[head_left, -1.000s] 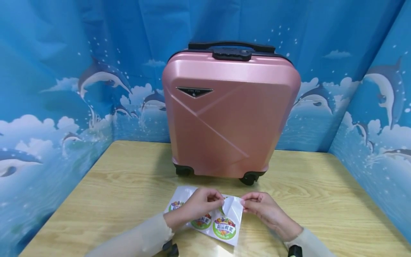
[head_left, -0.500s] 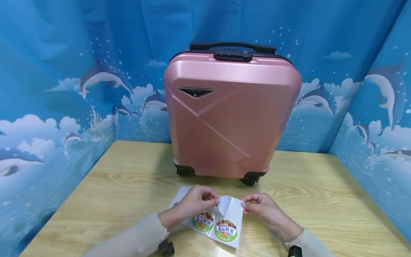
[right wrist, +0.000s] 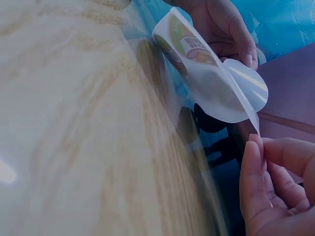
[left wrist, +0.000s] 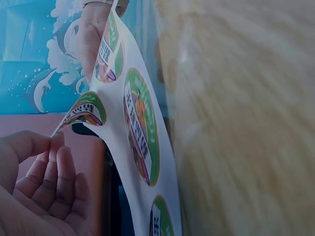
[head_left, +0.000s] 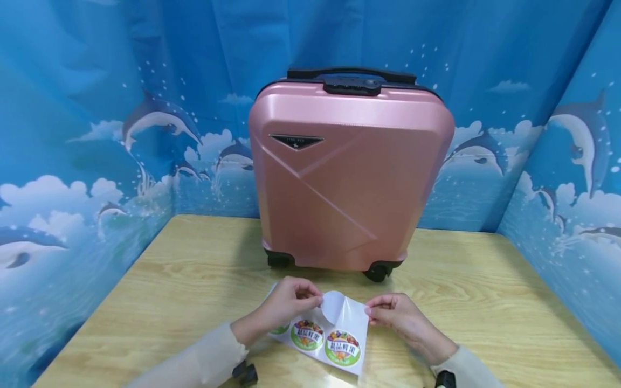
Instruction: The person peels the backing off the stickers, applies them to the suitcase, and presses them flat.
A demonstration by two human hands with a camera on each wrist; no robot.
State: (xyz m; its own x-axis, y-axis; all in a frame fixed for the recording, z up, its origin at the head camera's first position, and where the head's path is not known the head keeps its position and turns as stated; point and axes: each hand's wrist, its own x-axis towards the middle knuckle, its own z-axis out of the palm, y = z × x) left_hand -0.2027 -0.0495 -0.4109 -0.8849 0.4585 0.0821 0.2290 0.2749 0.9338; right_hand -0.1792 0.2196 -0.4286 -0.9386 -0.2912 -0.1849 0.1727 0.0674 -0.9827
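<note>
A white sticker sheet [head_left: 353,323] with round fruit labels is held up off the table, tilted, between both hands. My left hand [head_left: 286,304] pinches the edge of one round sticker [left wrist: 87,109] between thumb and forefinger; that sticker is partly peeled and curls away from its backing. Its white underside faces up in the head view. My right hand [head_left: 400,323] pinches the far right corner of the sheet, seen close up in the right wrist view. Other round labels [head_left: 342,347] lie flat on the sheet. The sheet's left part is hidden behind my left hand.
Just beyond the hands a pink hard-shell suitcase [head_left: 349,183] stands upright on its black wheels [head_left: 378,271]. The wood-grain table [head_left: 194,269] carries it. Blue dolphin-print curtains [head_left: 145,134] enclose the back and sides.
My left hand has moved left, drawing the sticker back so more of its white underside shows. The right hand stays nearly in place at the sheet's corner.
</note>
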